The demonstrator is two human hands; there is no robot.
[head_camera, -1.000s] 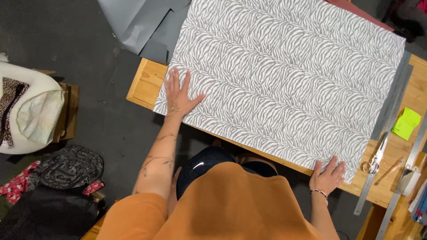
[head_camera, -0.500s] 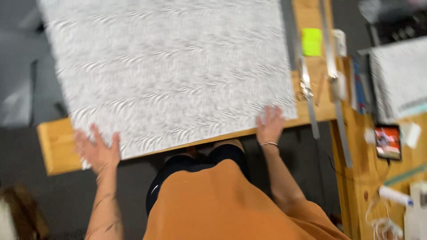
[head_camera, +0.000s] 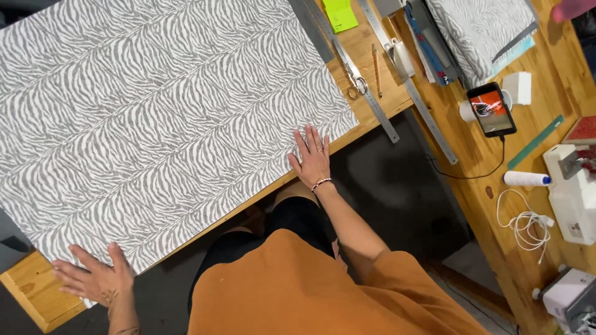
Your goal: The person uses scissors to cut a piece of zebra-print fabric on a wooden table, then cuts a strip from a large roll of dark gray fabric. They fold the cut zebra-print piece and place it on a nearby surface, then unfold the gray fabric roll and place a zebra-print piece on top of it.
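Observation:
A large sheet of grey and white zebra-print fabric (head_camera: 161, 118) lies flat over a wooden table (head_camera: 31, 291). My left hand (head_camera: 93, 276) presses flat, fingers spread, on the fabric's near left corner at the table edge. My right hand (head_camera: 312, 158), wearing a bracelet and rings, rests flat with fingers apart on the fabric's near right edge. Neither hand grips anything.
Right of the fabric lie scissors (head_camera: 352, 73), a pencil (head_camera: 376, 69), long metal rulers (head_camera: 406, 80) and a green note pad (head_camera: 339, 13). A side bench holds a phone (head_camera: 491, 108) on a cable, a thread spool (head_camera: 526, 178), folded zebra fabric (head_camera: 481, 28) and a white sewing machine (head_camera: 571, 192).
The view has swung right and rotated, bringing the side bench into sight. Both hands have stayed flat on the fabric's near edge.

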